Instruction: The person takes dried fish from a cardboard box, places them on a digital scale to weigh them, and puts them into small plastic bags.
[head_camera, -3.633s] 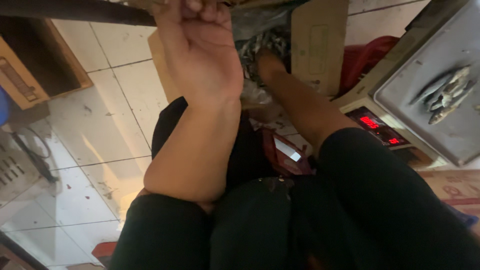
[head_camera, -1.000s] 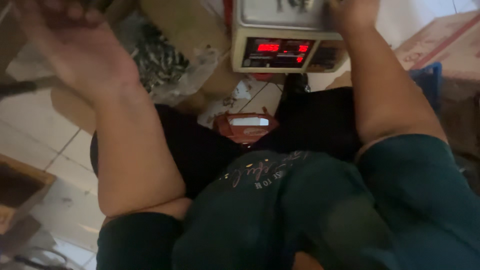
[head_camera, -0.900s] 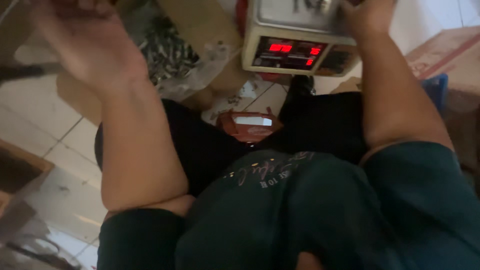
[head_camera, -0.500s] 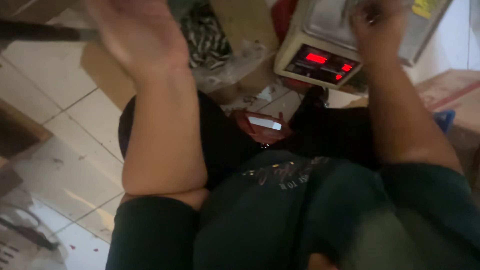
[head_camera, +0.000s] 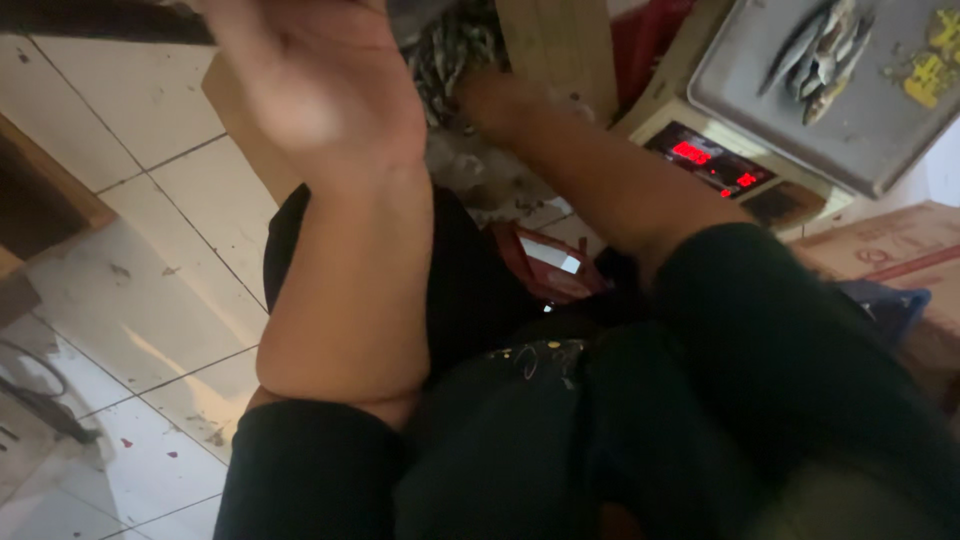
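Far right of me, the scale's dark screen (head_camera: 712, 163) glows with red digits. A yellow label (head_camera: 930, 65) sits on its grey tray. Near right lies a tan cardboard box (head_camera: 890, 245) with red print.

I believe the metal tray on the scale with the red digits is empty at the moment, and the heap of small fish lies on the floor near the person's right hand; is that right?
Not quite: the tray is not empty. The head view shows a few small fish lying on it, above the scale with its red digits. The rest holds: the heap of small fish does lie on the floor by the right hand.
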